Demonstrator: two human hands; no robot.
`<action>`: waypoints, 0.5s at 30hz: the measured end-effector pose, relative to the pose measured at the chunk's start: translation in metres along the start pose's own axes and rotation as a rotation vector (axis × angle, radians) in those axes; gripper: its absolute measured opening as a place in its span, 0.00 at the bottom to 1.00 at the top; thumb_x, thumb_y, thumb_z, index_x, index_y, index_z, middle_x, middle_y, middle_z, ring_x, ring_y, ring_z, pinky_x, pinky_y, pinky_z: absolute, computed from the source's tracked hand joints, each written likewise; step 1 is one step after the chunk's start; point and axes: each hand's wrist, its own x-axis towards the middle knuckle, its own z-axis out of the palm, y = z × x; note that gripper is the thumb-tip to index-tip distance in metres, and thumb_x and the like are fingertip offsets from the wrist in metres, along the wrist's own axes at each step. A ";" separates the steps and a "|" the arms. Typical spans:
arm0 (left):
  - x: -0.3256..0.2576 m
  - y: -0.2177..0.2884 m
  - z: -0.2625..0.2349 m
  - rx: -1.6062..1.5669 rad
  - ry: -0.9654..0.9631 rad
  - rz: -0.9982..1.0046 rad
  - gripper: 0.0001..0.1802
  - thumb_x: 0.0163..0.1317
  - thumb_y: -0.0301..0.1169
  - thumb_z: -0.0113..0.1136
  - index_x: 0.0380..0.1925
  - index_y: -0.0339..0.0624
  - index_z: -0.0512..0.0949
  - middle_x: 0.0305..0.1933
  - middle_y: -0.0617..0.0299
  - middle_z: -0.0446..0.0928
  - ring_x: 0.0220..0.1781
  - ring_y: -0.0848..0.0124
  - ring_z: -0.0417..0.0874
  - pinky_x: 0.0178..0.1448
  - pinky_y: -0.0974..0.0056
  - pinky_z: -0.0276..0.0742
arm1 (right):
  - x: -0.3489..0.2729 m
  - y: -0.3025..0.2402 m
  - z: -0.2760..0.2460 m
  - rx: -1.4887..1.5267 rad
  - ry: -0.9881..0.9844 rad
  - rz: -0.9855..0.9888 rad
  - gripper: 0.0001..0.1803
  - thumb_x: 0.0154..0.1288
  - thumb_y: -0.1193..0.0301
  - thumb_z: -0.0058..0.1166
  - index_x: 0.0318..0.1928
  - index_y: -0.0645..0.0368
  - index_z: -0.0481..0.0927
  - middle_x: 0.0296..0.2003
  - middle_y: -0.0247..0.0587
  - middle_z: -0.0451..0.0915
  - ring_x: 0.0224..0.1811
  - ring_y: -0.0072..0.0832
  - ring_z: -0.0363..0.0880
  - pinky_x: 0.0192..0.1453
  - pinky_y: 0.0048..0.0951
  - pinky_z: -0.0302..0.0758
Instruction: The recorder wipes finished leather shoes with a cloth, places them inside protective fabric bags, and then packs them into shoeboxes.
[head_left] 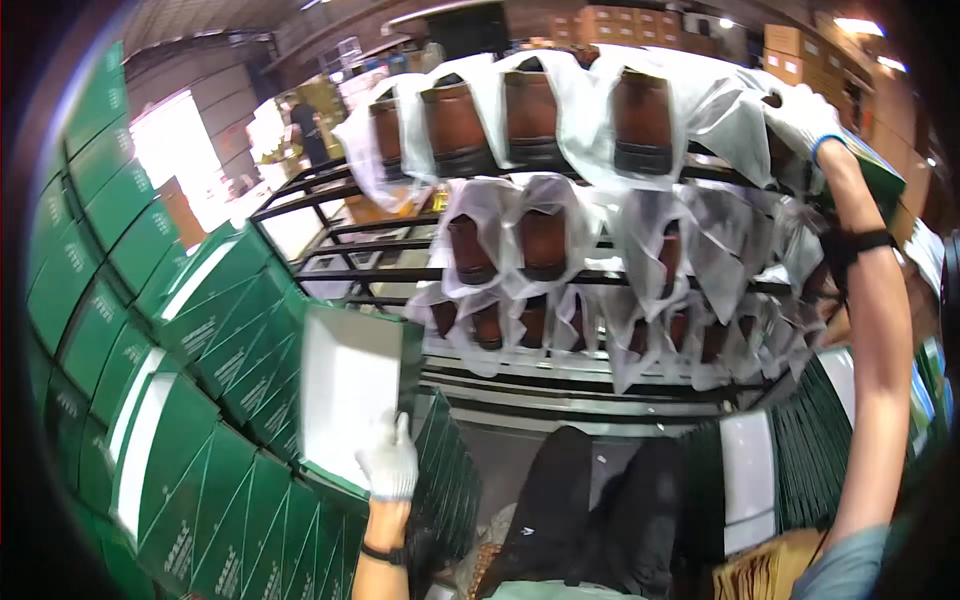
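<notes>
My left hand [388, 462], in a white knit glove, closes on the near right edge of an open green shoe box [350, 390] with a white inside. Its fingers lie over the white inside, and the thumb points up by the side wall. At the upper right my right hand [803, 118], gloved too, reaches to the end of the top rack row. Its fingers curl over a shoe in white tissue [735, 118]; the fingertips are partly hidden. Further brown shoes [642, 115] with dark soles stand in tissue along that row.
A black metal rack [340, 225] carries several rows of tissue-wrapped shoes. Green boxes [200, 490] are stacked high on the left. More green boxes [815, 465] stand in a row at the right, by brown cardboard [765, 570]. A person [305, 130] stands far back.
</notes>
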 end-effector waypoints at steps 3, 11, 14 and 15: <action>-0.004 0.063 -0.043 -0.449 -0.022 0.510 0.17 0.53 0.14 0.64 0.42 0.44 0.86 0.43 0.56 0.89 0.48 0.51 0.91 0.58 0.47 0.85 | 0.030 0.056 0.041 0.289 0.072 -0.240 0.32 0.79 0.43 0.49 0.71 0.46 0.83 0.63 0.50 0.88 0.67 0.50 0.85 0.71 0.45 0.80; -0.101 0.100 0.071 -0.445 -0.896 1.029 0.16 0.54 0.17 0.64 0.42 0.45 0.88 0.57 0.55 0.88 0.76 0.52 0.81 0.87 0.31 0.59 | -0.207 0.023 -0.020 0.834 0.536 -0.023 0.17 0.79 0.62 0.61 0.52 0.65 0.87 0.39 0.40 0.89 0.41 0.26 0.85 0.51 0.28 0.80; -0.101 0.145 0.046 -1.473 -1.016 -0.178 0.29 0.80 0.35 0.61 0.77 0.38 0.72 0.80 0.47 0.75 0.87 0.55 0.68 0.87 0.43 0.67 | -0.350 0.030 -0.033 0.891 0.398 -0.036 0.09 0.72 0.70 0.67 0.39 0.63 0.83 0.35 0.36 0.83 0.35 0.24 0.80 0.42 0.31 0.77; -0.097 0.163 0.052 -1.813 -1.079 -0.408 0.34 0.80 0.35 0.61 0.80 0.36 0.67 0.82 0.48 0.72 0.83 0.59 0.72 0.86 0.50 0.68 | -0.384 0.024 -0.026 0.562 0.564 -0.263 0.13 0.67 0.66 0.72 0.36 0.59 0.81 0.29 0.35 0.79 0.29 0.30 0.77 0.37 0.34 0.74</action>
